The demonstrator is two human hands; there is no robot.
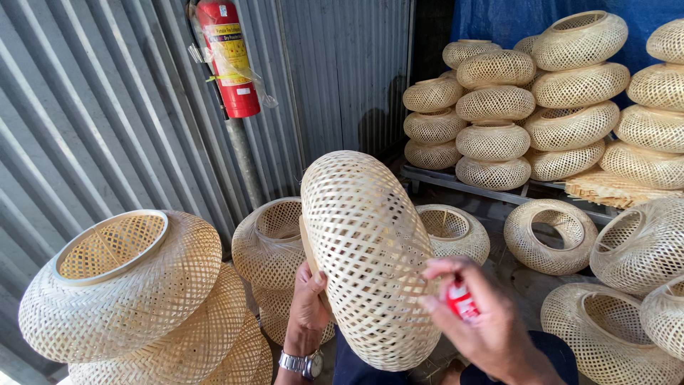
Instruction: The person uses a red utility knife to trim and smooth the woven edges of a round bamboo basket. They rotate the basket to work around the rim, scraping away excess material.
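Left hand grips the rim of a woven bamboo shade, fingers curled inside the opening, thumb on the outside; shade held upright on edge, centre of view, above the lap. Wristwatch on that wrist.

Right hand closed around a small red tube, pinched between thumb and fingers, tip touching or just beside the weave on the shade's right flank; exact contact blurred.

Judgement: to work this well, keep the left grip firm on the rim so the shade does not roll, and bring the tube tip squarely to one crossing of strips rather than dragging across the lattice, which looks thin and springy.

Around: stacked shades at left, more on the floor and piled on a low rack behind. Red fire extinguisher on the corrugated wall
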